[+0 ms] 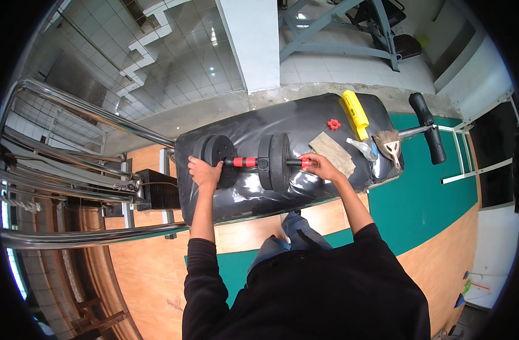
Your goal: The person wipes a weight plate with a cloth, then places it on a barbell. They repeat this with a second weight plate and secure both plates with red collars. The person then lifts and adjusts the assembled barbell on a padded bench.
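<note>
A dumbbell [249, 162] with black weight plates and a red grip lies across a black padded bench [305, 116]. My left hand [204, 173] grips the left plate. My right hand [318, 166] is closed around the red collar nut at the right end of the bar. A loose red star-shaped nut [334, 124] rests on the pad beyond my right hand.
On the pad's right part lie a tan sheet of sandpaper [333, 153], a yellow tool [356, 113], a small brush [387, 138] and a scraper [393, 152]. A black-handled bar [429, 128] sticks out at the right. Chrome rails [72, 107] run along the left.
</note>
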A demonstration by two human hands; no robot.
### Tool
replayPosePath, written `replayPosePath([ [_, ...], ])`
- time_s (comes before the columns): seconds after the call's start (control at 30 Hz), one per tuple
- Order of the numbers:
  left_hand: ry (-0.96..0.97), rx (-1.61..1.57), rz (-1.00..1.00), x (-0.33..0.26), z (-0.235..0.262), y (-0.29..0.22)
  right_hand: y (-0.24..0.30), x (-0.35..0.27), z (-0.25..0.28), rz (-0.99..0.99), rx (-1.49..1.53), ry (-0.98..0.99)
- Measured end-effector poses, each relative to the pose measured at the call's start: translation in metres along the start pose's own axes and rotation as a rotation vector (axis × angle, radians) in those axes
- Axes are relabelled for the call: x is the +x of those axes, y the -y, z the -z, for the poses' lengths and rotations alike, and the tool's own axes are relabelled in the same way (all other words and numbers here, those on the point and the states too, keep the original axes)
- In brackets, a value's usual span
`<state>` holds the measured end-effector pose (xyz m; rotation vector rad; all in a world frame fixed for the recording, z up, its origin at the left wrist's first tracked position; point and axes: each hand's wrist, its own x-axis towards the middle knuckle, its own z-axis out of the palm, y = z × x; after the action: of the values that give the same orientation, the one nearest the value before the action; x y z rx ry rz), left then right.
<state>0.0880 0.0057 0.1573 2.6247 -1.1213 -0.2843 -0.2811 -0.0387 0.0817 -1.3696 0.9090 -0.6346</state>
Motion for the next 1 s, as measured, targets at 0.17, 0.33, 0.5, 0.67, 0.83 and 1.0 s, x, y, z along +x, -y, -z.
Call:
replayPosePath([
  [0.17,0.021,-0.011,0.007,0.001,0.002,0.005,0.010,0.000,0.004,-0.091,0.008,0.063],
  [0.33,0.020,-0.025,-0.009,-0.002,0.000,0.010,0.007,0.002,0.004,-0.338,0.109,0.021],
  [0.5,0.023,-0.015,-0.015,-0.002,0.002,0.008,0.002,-0.001,0.000,-0.405,0.214,0.029],
  [0.67,-0.011,0.019,-0.014,0.001,0.000,0.008,0.009,0.004,-0.001,-0.424,0.253,-0.004],
  [0.83,0.000,0.011,-0.034,0.001,-0.001,0.006,0.016,0.009,-0.009,-0.517,0.012,-0.087],
  [1.0,0.013,0.011,-0.014,0.001,0.000,0.005,0.006,0.002,-0.003,-0.161,0.084,-0.117],
])
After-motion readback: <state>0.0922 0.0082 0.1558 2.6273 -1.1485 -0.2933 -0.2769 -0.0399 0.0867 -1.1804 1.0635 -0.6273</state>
